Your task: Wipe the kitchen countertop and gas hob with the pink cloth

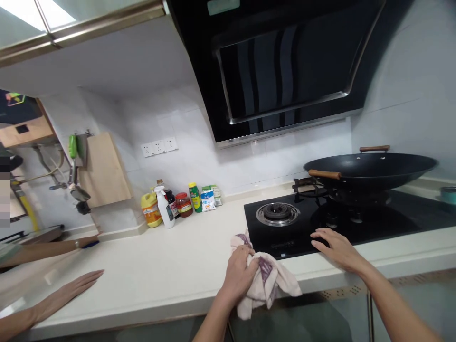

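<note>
My left hand (239, 271) is closed around a white and purple cloth (276, 280) at the counter's front edge, beside the left corner of the stove. Part of the cloth hangs over the edge. My right hand (337, 248) rests with fingers stretched out near the front rim of the black glass stove (299, 241), holding nothing. Behind it, a large black wok (377, 166) with wooden handles sits over the right burner. The left burner (278, 213) is bare.
Another person's hand (80, 284) lies flat on the white counter (149, 270) at left; their other hand (90, 241) is on something blue. Along the wall stand a spray bottle (164, 207), a yellow jug (151, 210), a red-lidded jar (184, 205) and packets. A black range hood (285, 76) overhangs the stove.
</note>
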The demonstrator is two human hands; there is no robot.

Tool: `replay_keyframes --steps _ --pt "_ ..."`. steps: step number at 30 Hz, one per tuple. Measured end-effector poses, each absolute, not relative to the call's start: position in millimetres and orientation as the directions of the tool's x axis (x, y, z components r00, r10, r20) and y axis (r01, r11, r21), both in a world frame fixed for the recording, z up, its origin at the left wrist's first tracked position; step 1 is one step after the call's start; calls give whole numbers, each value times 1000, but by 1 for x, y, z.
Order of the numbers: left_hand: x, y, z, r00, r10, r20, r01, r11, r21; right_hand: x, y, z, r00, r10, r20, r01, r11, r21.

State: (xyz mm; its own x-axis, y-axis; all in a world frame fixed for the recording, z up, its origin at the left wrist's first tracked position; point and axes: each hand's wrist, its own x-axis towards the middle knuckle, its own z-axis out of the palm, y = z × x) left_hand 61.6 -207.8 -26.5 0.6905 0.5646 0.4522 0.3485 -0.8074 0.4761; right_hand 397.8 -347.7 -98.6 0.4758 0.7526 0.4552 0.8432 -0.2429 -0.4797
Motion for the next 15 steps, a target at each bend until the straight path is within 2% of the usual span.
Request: replay_keyframes --steps 6,10,15 --pt "29 -194 -20 667 623 409 423 -768 481 391 -350 -93 483 745 460 837 -239 -492" --pt "-12 -165 -23 601 702 382 546 -709 446 390 -351 -91 489 745 453 833 -245 -496" --pt "-80 -117 -34 306 864 399 819 -453 353 388 -353 -89 477 752 455 846 -253 -468"
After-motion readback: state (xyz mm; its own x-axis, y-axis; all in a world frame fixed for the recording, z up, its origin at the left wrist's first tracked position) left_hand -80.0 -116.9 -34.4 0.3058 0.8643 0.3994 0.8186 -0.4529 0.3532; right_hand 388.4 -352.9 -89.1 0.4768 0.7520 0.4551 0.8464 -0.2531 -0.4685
